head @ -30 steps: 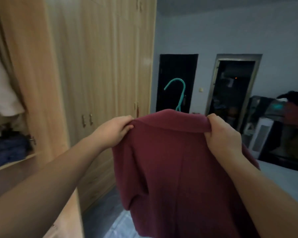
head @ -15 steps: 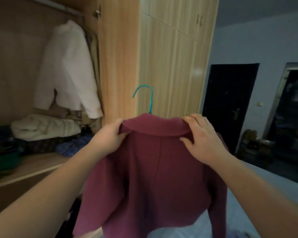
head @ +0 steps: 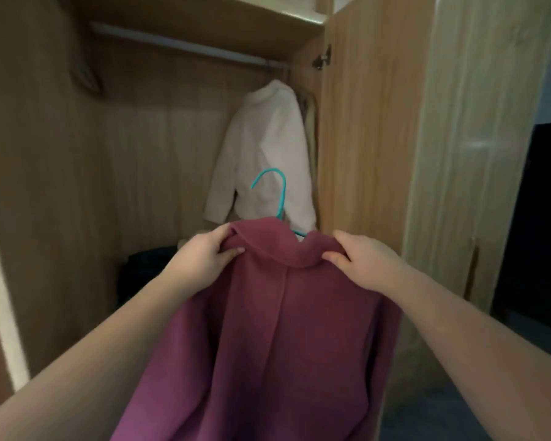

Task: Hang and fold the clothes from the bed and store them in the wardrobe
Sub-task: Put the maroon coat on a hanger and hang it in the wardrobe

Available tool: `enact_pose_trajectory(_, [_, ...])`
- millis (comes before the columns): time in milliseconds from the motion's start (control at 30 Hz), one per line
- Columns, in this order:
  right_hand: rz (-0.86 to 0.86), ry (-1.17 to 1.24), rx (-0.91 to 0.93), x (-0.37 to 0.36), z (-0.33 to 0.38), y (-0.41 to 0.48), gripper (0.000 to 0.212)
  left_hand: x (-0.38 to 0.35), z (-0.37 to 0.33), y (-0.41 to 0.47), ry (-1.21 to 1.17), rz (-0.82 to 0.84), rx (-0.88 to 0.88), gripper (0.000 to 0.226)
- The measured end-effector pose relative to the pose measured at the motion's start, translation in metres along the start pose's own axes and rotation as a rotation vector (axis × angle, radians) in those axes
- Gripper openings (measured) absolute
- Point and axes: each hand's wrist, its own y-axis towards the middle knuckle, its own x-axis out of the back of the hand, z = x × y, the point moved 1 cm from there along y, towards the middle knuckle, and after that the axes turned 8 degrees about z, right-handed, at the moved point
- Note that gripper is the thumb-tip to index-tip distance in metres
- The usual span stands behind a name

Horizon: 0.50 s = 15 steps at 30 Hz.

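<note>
Below the wardrobe rail (head: pixel 178 47), the left hand (head: pixel 204 259) and right hand (head: pixel 363 262) each pinch a shoulder of the maroon coat (head: pixel 283 329) on its teal hanger (head: pixel 272 192), so hanging is the step in hand, and next the hook probably must rise over that rail.

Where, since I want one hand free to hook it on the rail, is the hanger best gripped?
Likely the bare stem of the hanger just above the coat collar, pinched by the right hand from the right: it stands upright and exposed there, and the hook opens leftward, so fingers won't foul the rail. Let the left hand steady the coat.
</note>
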Motion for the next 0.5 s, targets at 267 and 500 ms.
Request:
enact_pose_trajectory(267, [-0.36,-0.162,0.095,-0.029,0.05,0.087,0.037,0.049,0.082,-0.001,0.134,-0.059,0.144,0.026])
enact_pose_trajectory(500, [-0.566,-0.203,0.175,-0.058,0.055,0.161,0.033,0.065,0.109,0.045,-0.11,0.164,0.076,0.06])
